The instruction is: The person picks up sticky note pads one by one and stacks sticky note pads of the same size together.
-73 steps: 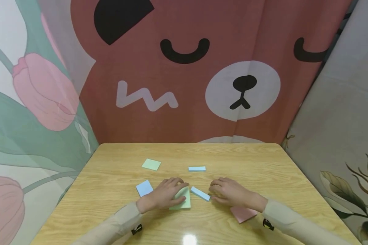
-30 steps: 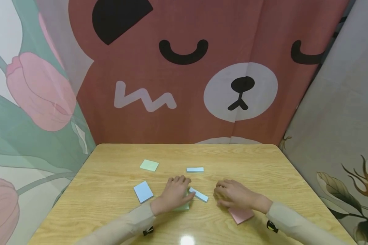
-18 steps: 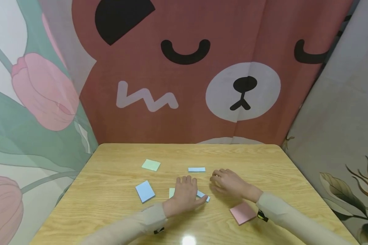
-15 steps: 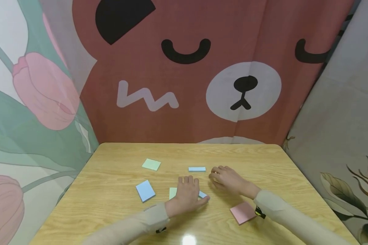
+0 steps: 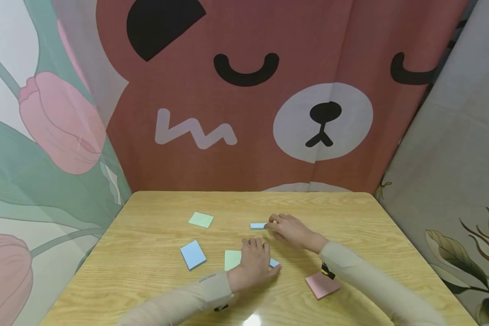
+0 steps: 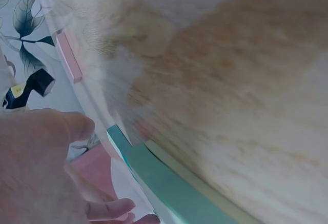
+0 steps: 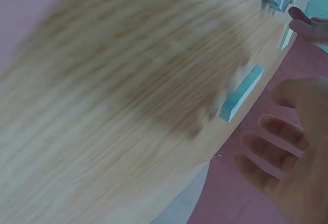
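Note:
In the head view, my left hand (image 5: 252, 265) lies over the right part of a green square pad (image 5: 232, 260) and most of a slanted narrow blue strip (image 5: 274, 262), its fingers pointing forward. Whether it presses on either cannot be told. My right hand (image 5: 292, 232) is at the right end of another narrow blue strip (image 5: 258, 226), covering that end in the head view. In the right wrist view a gap shows between the spread, slightly bent fingers (image 7: 279, 126) and that strip (image 7: 242, 93), and the hand holds nothing.
On the wooden table (image 5: 155, 290), a blue square pad (image 5: 193, 255) lies left of my left hand, with a green one (image 5: 201, 219) farther back. A pink pad (image 5: 323, 285) lies under the line of my right forearm. A bear-print curtain (image 5: 244, 167) hangs behind the table.
My right hand has moved back and left, from near the pink pad to the rear blue strip. My left hand has shifted right across the green pad and over the slanted strip.

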Demonstrator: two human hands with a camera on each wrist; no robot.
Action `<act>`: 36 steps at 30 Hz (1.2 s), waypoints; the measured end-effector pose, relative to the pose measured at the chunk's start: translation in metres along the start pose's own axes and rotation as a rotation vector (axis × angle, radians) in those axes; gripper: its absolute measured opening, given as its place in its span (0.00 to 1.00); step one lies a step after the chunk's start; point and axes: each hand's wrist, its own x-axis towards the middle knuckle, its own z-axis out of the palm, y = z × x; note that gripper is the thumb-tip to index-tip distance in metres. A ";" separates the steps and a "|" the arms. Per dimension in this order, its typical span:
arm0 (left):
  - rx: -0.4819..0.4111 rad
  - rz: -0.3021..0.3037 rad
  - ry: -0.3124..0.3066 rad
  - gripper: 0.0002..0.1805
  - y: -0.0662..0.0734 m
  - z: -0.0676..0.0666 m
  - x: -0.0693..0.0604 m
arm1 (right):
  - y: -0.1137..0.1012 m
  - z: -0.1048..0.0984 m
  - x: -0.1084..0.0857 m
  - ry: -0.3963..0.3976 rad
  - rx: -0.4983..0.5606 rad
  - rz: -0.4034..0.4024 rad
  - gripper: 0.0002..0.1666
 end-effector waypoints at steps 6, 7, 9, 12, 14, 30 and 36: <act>0.028 0.003 -0.048 0.40 0.003 -0.002 -0.001 | 0.001 0.001 0.012 -0.074 0.029 0.025 0.23; 0.032 0.002 -0.061 0.40 0.004 -0.001 0.000 | 0.001 0.001 0.014 -0.085 0.029 0.029 0.23; 0.035 -0.002 -0.079 0.40 0.005 0.000 0.000 | 0.001 0.003 0.018 -0.100 0.037 0.039 0.24; 0.043 -0.003 -0.103 0.41 0.008 0.000 0.001 | 0.001 0.006 0.022 -0.123 0.051 0.059 0.26; 0.048 -0.004 -0.114 0.41 0.009 -0.001 0.002 | 0.001 0.009 0.023 -0.144 0.055 0.074 0.26; 0.066 -0.022 -0.134 0.37 0.010 0.000 0.006 | -0.001 0.017 0.028 -0.192 0.066 0.117 0.21; 0.030 -0.029 -0.134 0.34 0.011 0.001 0.006 | -0.001 0.020 0.028 -0.192 0.044 0.124 0.21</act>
